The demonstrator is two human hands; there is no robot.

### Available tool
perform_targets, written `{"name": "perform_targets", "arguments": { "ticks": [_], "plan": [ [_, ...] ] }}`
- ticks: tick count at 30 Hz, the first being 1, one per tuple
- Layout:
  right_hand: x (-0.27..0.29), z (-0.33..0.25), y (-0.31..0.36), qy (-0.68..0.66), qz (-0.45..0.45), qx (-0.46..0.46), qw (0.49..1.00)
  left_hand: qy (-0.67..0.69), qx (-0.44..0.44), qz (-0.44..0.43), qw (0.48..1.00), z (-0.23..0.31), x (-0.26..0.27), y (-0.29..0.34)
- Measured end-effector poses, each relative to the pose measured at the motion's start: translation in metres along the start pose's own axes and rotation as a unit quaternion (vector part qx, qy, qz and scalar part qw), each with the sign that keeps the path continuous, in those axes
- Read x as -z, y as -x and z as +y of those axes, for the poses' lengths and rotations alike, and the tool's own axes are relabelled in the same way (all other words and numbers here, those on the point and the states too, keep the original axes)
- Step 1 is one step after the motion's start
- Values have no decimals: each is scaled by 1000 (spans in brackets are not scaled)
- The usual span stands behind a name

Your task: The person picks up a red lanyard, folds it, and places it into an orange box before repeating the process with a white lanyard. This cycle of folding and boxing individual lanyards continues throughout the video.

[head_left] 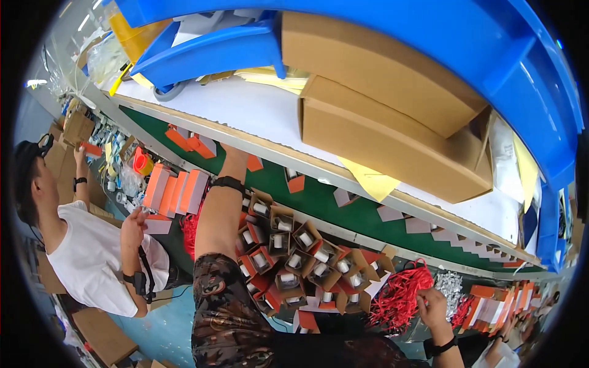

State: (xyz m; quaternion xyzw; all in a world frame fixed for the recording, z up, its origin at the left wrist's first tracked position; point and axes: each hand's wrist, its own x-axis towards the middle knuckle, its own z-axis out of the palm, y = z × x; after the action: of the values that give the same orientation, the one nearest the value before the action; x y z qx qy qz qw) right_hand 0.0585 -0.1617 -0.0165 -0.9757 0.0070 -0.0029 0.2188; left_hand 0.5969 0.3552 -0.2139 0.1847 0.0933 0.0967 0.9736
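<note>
My left arm, in a camouflage-patterned sleeve, stretches forward over a cluster of open boxes (288,245) holding white cylinder-shaped items. Past the black wristband, my left hand (235,161) goes under the shelf edge above the green conveyor belt (270,176); its fingers are hidden. Orange-and-white boxes (200,146) lie on the belt beside it. At the lower right, my right hand (434,308) has its fingers pinched together at the edge of a heap of red ribbons (399,297). They appear to grip a ribbon there. Silver strips (451,287) lie just behind that hand.
A shelf (257,116) with a brown carton (392,144) and blue bins (215,52) overhangs the belt. At left a person in a white shirt (92,264) handles orange boxes. A row of orange-and-white boxes (491,310) stands at right, near another person's arm.
</note>
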Motion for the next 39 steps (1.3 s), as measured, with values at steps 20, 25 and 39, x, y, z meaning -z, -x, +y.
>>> {"name": "perform_targets", "arguments": {
  "ticks": [20,25,39],
  "plan": [
    [-28,129,136,-19,-30,-254,967,-286,-91,151,942,181,-221,200],
    [-75,189,222,-15,-84,-275,958,-276,10,-78,958,280,-206,328],
    [-88,206,297,-129,-81,-254,955,-743,-46,27,668,-48,139,699]
  ]
}}
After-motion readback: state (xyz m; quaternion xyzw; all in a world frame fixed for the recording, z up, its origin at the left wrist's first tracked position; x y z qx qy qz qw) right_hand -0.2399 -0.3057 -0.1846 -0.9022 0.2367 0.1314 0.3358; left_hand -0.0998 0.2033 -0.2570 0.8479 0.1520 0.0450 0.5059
